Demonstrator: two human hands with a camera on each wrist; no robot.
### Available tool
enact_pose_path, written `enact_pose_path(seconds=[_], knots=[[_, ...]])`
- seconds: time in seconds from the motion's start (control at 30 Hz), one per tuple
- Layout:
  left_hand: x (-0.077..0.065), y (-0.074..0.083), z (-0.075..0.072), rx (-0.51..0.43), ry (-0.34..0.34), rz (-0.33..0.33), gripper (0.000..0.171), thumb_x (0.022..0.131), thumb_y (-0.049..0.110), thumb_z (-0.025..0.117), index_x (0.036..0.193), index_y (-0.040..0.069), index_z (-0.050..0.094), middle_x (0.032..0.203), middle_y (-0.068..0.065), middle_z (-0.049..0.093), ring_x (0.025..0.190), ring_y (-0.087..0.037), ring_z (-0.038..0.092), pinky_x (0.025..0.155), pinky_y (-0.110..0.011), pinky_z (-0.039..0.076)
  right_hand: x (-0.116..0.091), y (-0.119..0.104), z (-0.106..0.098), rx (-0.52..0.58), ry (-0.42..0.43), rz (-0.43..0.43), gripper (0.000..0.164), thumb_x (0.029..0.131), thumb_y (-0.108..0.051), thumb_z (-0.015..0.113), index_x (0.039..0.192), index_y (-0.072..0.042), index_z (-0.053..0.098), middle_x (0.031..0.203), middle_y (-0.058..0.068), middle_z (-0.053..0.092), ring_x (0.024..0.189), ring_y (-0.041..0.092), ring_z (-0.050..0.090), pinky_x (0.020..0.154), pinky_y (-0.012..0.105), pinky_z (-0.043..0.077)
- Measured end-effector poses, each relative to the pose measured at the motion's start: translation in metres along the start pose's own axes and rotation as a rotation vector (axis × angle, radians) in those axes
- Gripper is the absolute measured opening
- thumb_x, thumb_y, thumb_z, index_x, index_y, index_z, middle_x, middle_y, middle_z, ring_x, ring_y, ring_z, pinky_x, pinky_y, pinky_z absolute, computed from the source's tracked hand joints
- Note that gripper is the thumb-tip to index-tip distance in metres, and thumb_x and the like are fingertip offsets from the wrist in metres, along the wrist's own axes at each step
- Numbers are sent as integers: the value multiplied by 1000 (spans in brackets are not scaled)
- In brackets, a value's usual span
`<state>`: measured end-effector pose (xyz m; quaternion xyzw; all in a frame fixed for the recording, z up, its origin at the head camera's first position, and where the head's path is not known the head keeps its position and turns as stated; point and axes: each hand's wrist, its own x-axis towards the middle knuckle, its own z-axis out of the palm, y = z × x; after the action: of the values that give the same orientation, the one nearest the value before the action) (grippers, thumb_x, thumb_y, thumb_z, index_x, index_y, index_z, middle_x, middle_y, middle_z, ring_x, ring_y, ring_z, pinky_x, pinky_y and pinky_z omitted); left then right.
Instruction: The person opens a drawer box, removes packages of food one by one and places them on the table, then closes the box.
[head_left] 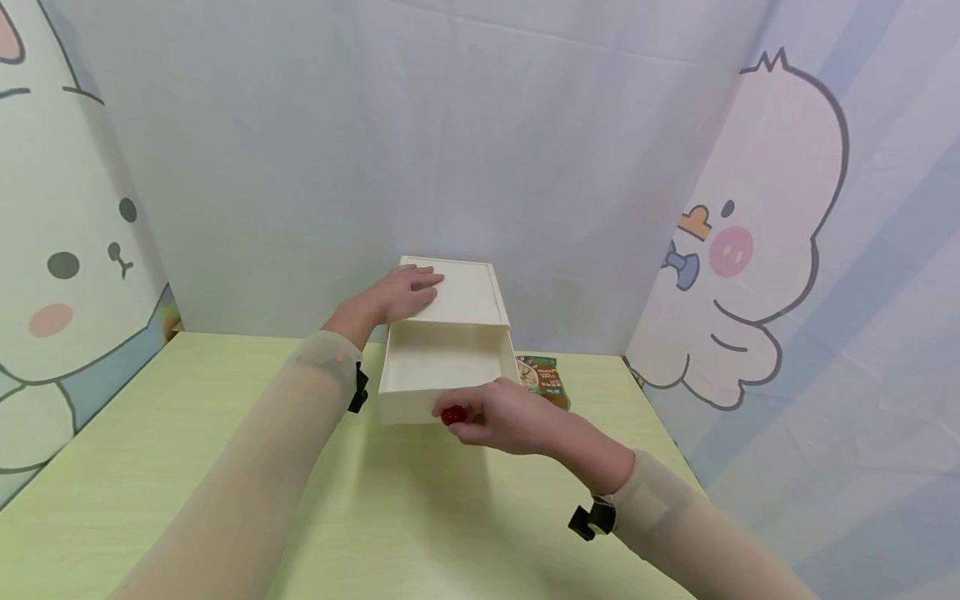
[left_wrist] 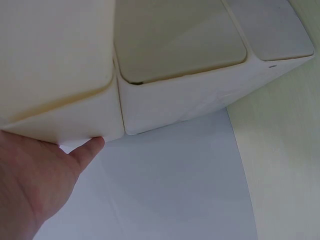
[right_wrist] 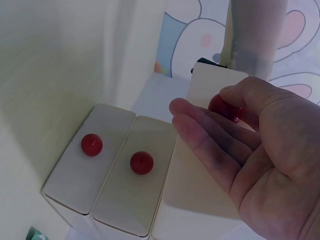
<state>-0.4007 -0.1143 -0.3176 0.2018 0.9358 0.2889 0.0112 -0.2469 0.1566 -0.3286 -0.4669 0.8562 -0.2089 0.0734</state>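
Note:
A white drawer cabinet (head_left: pixel 472 292) stands near the back of the table, its top drawer (head_left: pixel 405 408) pulled out towards me. The inside of this drawer shows a bare pale floor. My left hand (head_left: pixel 402 293) rests on the cabinet's top, fingers extended across it near the left edge. In the right wrist view, my right hand (right_wrist: pixel 270 145) pinches a round red knob (right_wrist: pixel 225 107) on the pulled-out drawer's front between thumb and fingers. Two more drawer fronts, each with a red knob (right_wrist: pixel 142 163), show beside it in that view and are pushed in.
A green and brown printed packet (head_left: pixel 546 379) lies on the pale yellow-green table (head_left: pixel 420 517), just right of the cabinet and partly hidden by it. Behind hangs a light grey curtain (head_left: pixel 300 167); cartoon animals are printed on the side hangings.

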Motion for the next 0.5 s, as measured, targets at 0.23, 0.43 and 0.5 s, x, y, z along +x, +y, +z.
enact_pose_path(seconds=[0.23, 0.43, 0.5], knots=[[0, 0, 1, 7, 6, -4, 60, 117, 39, 32, 173, 18, 38, 185, -9, 21, 173, -38, 3, 139, -63, 5, 5, 2, -2, 5, -1, -1, 21, 105, -10, 69, 121, -21, 77, 95, -11, 71, 70, -2, 55, 66, 18, 50], [2, -1, 2, 12, 8, 2, 60, 117, 39, 32, 172, 18, 38, 185, -9, 21, 173, -39, 4, 139, -63, 5, 9, 3, -4, 5, 0, 8, 21, 105, -11, 69, 122, -20, 77, 95, -11, 72, 70, -2, 56, 66, 19, 50], [2, -2, 2, 14, 12, 3, 59, 117, 39, 33, 172, 18, 39, 185, -9, 22, 173, -38, 4, 139, -63, 6, 10, 4, -4, 2, 2, 6, 21, 105, -10, 69, 122, -20, 77, 95, -10, 73, 69, -2, 55, 65, 19, 50]])
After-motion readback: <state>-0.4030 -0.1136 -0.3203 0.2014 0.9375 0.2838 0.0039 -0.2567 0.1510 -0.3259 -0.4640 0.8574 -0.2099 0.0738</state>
